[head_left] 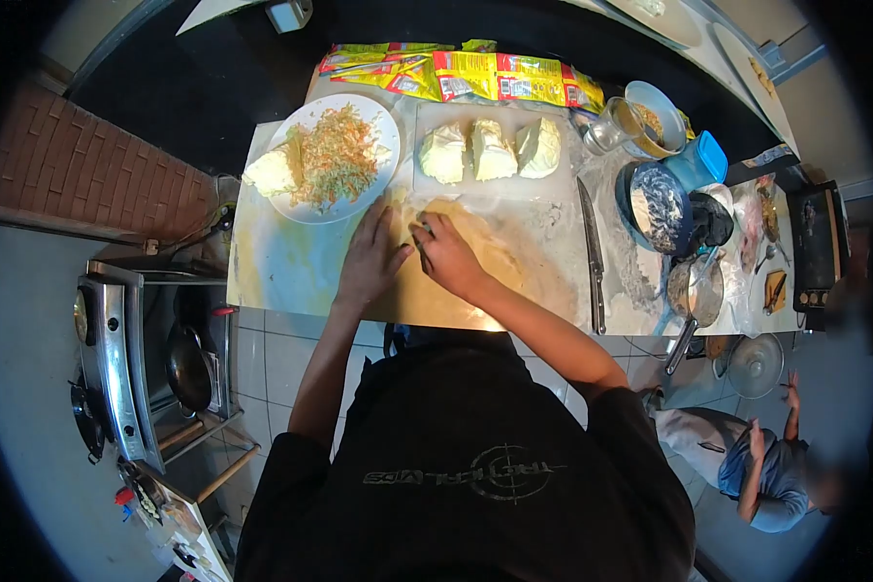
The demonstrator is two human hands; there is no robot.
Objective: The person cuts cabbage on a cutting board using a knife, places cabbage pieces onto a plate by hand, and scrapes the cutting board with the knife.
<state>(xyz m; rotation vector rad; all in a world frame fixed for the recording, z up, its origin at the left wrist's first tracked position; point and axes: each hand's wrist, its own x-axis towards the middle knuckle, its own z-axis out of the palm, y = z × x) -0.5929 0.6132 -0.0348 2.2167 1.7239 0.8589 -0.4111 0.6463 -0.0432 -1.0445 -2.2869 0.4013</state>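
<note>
My left hand [371, 260] lies flat on the worktop [291, 267], fingers stretched out toward the plate. Close beside it, my right hand [444, 254] rests on a tan, wet-looking patch of the same surface with its fingers curled in. Whatever those fingers may hold is hidden. Just beyond my left hand is a white plate [390, 121] heaped with shredded vegetables [335, 160], with a pale cabbage piece [274, 172] at its left side. Ahead of my right hand, three cabbage pieces [493, 150] sit on a whitish cutting board [466, 191].
A long knife [592, 257] lies right of my hands. Farther right are a dark blue bowl [655, 209] with white powder, a glass jug [611, 128] and a saucepan [696, 291]. Yellow-red packets [500, 78] line the back. A stove [116, 359] stands left; another person [737, 456] is at right.
</note>
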